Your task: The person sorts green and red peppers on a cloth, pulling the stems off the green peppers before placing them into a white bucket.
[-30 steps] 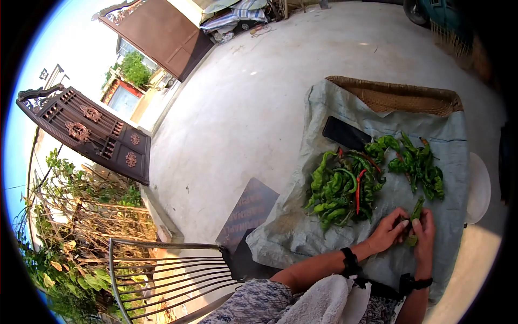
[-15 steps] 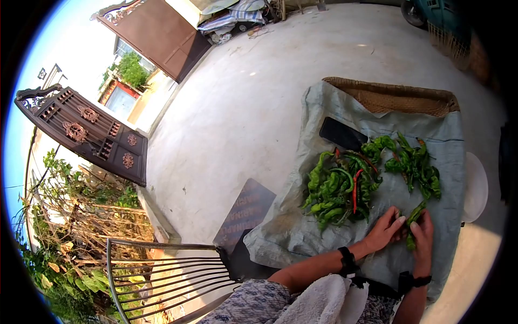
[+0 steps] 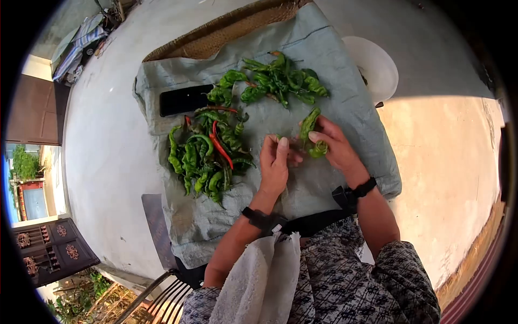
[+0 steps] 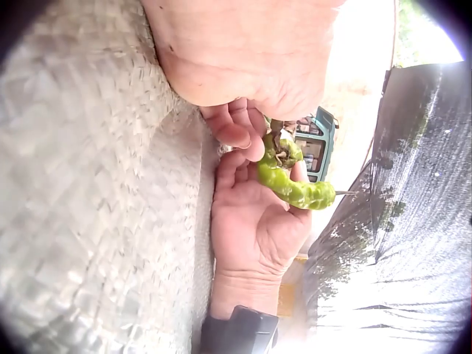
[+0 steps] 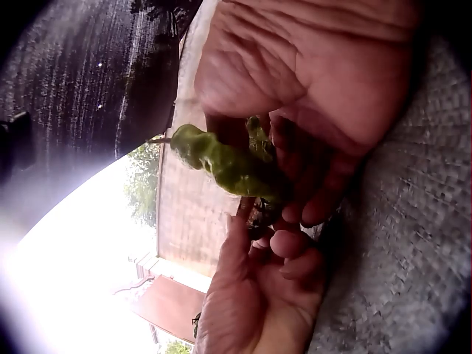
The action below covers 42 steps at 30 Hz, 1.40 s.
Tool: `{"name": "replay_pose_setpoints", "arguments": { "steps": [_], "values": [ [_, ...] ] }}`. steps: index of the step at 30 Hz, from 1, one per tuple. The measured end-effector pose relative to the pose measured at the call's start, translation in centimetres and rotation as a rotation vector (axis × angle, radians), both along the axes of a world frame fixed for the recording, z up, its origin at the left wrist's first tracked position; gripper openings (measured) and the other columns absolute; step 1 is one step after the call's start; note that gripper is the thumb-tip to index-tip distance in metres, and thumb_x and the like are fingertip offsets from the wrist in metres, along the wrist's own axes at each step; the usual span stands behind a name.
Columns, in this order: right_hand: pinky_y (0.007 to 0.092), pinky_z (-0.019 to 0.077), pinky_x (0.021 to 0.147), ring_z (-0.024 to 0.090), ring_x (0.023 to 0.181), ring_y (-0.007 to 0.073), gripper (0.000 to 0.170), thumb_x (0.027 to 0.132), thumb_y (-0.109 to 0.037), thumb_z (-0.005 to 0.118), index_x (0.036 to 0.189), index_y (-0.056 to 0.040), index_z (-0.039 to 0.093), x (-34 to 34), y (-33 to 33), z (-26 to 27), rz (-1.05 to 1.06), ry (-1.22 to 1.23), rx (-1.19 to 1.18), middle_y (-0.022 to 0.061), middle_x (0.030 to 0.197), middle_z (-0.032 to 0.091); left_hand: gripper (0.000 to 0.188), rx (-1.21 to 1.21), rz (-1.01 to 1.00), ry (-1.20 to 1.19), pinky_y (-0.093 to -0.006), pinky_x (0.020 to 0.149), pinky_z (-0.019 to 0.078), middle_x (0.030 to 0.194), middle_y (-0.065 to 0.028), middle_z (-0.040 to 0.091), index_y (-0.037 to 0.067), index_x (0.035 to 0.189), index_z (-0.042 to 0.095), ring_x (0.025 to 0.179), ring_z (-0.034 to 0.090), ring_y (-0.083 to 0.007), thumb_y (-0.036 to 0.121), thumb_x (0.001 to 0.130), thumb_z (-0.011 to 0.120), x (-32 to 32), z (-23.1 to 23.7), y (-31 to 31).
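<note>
Both piles of peppers (image 3: 208,154) and the phone (image 3: 181,101) lie where they lay on the grey sheet (image 3: 350,102) half a second ago, but the head camera's view has swung round: the sheet now fills the middle, the dark gate (image 3: 54,245) sits at lower left and more sunlit ground (image 3: 437,162) shows at right. The right hand (image 3: 335,146) is clamped on green pepper (image 3: 308,125) above the sheet, showing either side of the thumb; one or two, I cannot tell. The left hand (image 3: 276,164), just beside it, curls thumb and fingers close together; whether they pinch anything, I cannot tell.
</note>
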State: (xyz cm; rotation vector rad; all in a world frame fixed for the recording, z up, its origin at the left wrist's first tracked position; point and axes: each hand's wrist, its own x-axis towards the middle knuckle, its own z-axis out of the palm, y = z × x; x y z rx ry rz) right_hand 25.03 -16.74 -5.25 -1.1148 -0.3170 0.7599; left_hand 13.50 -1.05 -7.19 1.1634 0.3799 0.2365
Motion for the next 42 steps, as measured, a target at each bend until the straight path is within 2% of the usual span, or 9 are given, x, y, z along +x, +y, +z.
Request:
{"name": "replay_pose_setpoints", "arguments": {
  "steps": [4, 7, 13, 19, 25, 31, 34, 37, 42],
  "values": [
    [0.0345, 0.0525, 0.099, 0.066, 0.110, 0.0192, 0.035, 0.101, -0.009, 0.062, 0.135, 0.0009, 0.057, 0.0, 0.0, 0.8, 0.004, 0.040, 0.061, 0.0090, 0.119, 0.066, 0.027, -0.053, 0.024, -0.015, -0.0268, 0.060, 0.0502, 0.090, -0.0045, 0.064, 0.009, 0.105, 0.047, 0.068, 0.066, -0.0124, 0.033, 0.114, 0.056, 0.2, 0.0, -0.2],
    [0.0363, 0.0534, 0.099, 0.067, 0.107, 0.0221, 0.038, 0.101, -0.008, 0.058, 0.137, 0.0023, 0.055, 0.3, -0.3, 0.3, 0.003, 0.059, 0.130, 0.0103, 0.120, 0.066, 0.028, -0.032, 0.023, -0.005, -0.0269, 0.059, 0.0493, 0.087, -0.0045, 0.063, 0.010, 0.104, 0.047, 0.066, 0.064, -0.0120, 0.034, 0.114, 0.055, 0.1, 0.2, -0.3],
    [0.0387, 0.0514, 0.100, 0.065, 0.110, 0.0230, 0.046, 0.098, -0.019, 0.062, 0.139, 0.0014, 0.056, 0.8, -0.6, 0.0, -0.093, 0.107, 0.304, 0.0114, 0.119, 0.067, 0.030, -0.043, 0.020, 0.022, -0.0289, 0.058, 0.0487, 0.087, -0.0061, 0.064, 0.008, 0.106, 0.053, 0.065, 0.062, -0.0147, 0.036, 0.113, 0.056, 0.0, 0.3, -0.2],
    [0.0365, 0.0499, 0.097, 0.063, 0.108, 0.0218, 0.050, 0.096, -0.024, 0.064, 0.139, 0.0007, 0.056, 1.1, -1.0, 0.4, -0.082, 0.074, 0.262, 0.0128, 0.117, 0.068, 0.028, -0.061, 0.027, 0.018, -0.0284, 0.058, 0.0483, 0.087, -0.0059, 0.064, 0.008, 0.106, 0.052, 0.065, 0.062, -0.0147, 0.035, 0.113, 0.058, 0.0, 0.5, -0.2],
    [0.0331, 0.0500, 0.090, 0.063, 0.102, 0.0195, 0.053, 0.094, -0.028, 0.067, 0.138, 0.0001, 0.057, 1.0, -0.9, 0.8, -0.034, 0.060, 0.194, 0.0122, 0.117, 0.067, 0.017, -0.044, 0.024, -0.025, -0.0276, 0.060, 0.0492, 0.089, -0.0066, 0.066, 0.008, 0.114, 0.052, 0.066, 0.063, -0.0142, 0.018, 0.109, 0.065, 0.1, 0.4, -0.3],
    [0.0282, 0.0486, 0.081, 0.061, 0.096, 0.0142, 0.041, 0.095, -0.020, 0.070, 0.130, -0.0018, 0.060, 1.3, -1.1, 0.4, 0.023, 0.000, 0.194, 0.0063, 0.112, 0.065, 0.017, -0.024, 0.035, -0.040, -0.0255, 0.063, 0.0495, 0.090, -0.0051, 0.067, 0.007, 0.119, 0.053, 0.071, 0.064, -0.0120, 0.009, 0.107, 0.065, 0.2, 0.3, -0.4],
    [0.0264, 0.0478, 0.082, 0.060, 0.096, 0.0122, 0.038, 0.095, -0.016, 0.074, 0.127, -0.0020, 0.061, 1.0, -1.1, 0.2, -0.014, -0.022, 0.176, 0.0040, 0.111, 0.064, 0.017, -0.004, 0.033, -0.035, -0.0250, 0.066, 0.0500, 0.090, -0.0040, 0.067, 0.007, 0.121, 0.054, 0.075, 0.064, -0.0111, 0.008, 0.107, 0.063, 0.0, 0.4, -0.5],
    [0.0289, 0.0500, 0.090, 0.061, 0.103, 0.0123, 0.040, 0.093, -0.017, 0.079, 0.126, -0.0016, 0.062, 1.0, -1.2, 0.3, 0.025, -0.154, 0.056, 0.0039, 0.114, 0.065, 0.015, -0.033, 0.002, -0.067, -0.0257, 0.070, 0.0506, 0.093, -0.0040, 0.067, 0.008, 0.122, 0.055, 0.077, 0.064, -0.0110, 0.011, 0.108, 0.063, -0.1, 0.0, -0.1],
    [0.0347, 0.0504, 0.102, 0.063, 0.111, 0.0155, 0.045, 0.091, -0.017, 0.083, 0.128, -0.0012, 0.062, 0.6, -1.0, 1.6, 0.164, -0.191, 0.067, 0.0043, 0.119, 0.068, 0.013, -0.175, -0.007, -0.130, -0.0271, 0.073, 0.0506, 0.094, -0.0046, 0.066, 0.008, 0.122, 0.054, 0.080, 0.062, -0.0116, 0.013, 0.111, 0.059, 0.0, -0.2, 0.3]
  ]
}}
